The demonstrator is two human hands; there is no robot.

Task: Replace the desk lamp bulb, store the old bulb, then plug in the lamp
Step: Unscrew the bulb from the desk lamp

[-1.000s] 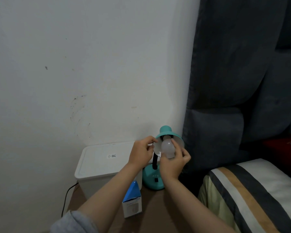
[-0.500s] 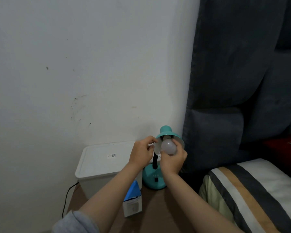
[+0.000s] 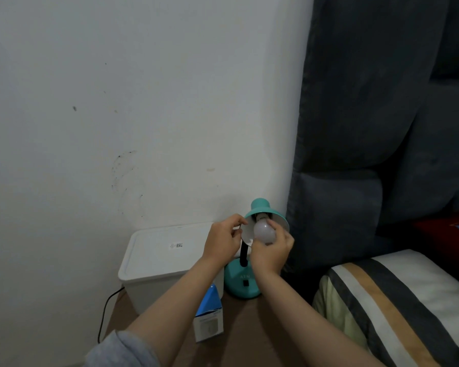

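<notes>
A pale wall (image 3: 117, 102) fills the left and centre, marked with dark scuffs and small specks. To the right stands a dark grey padded headboard (image 3: 368, 115) with deep cushioned panels. Below it lies a bed (image 3: 398, 308) with striped bedding in white, tan and dark grey. A brown surface (image 3: 249, 329) sits beside the bed. The light is dim and even.

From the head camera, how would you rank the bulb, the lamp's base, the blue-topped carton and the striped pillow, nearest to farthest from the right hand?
1. Bulb: held in the right hand, under the teal shade.
2. Lamp base: just below the hand, to its left.
3. Blue-topped carton: lower left, beside the white storage box.
4. Striped pillow: off to the right, on the bed.
</notes>
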